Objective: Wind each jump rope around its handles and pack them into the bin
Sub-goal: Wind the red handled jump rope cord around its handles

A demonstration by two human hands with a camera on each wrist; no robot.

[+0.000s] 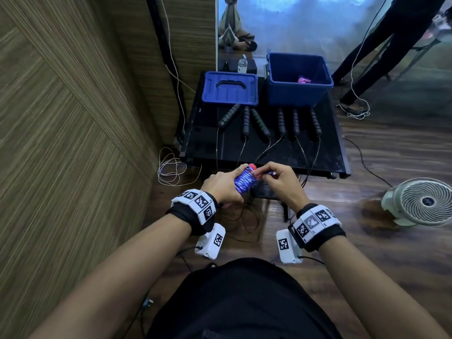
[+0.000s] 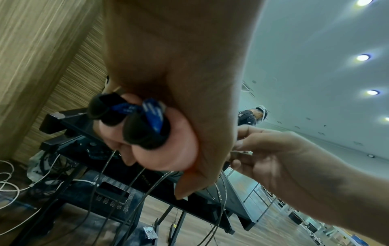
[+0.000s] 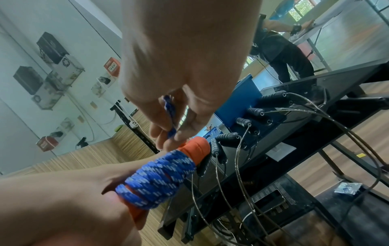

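My left hand [image 1: 223, 185] grips a pair of orange handles [image 3: 194, 147] wound with blue-and-white rope [image 1: 243, 182] [image 3: 156, 180], held in front of the table's near edge. The handles' black end caps [image 2: 145, 131] show below my fist in the left wrist view. My right hand [image 1: 275, 177] pinches the loose end of the blue rope [image 3: 169, 119] just above the handle tips. The open blue bin [image 1: 299, 78] stands at the table's back right with a pink wound rope [image 1: 304, 80] inside.
Several black-handled ropes [image 1: 256, 122] lie in a row on the black table [image 1: 325, 152], their thin cables hanging over the front edge. The blue lid [image 1: 230, 88] sits at back left. A white fan [image 1: 420, 201] stands on the floor at right; a wooden wall at left.
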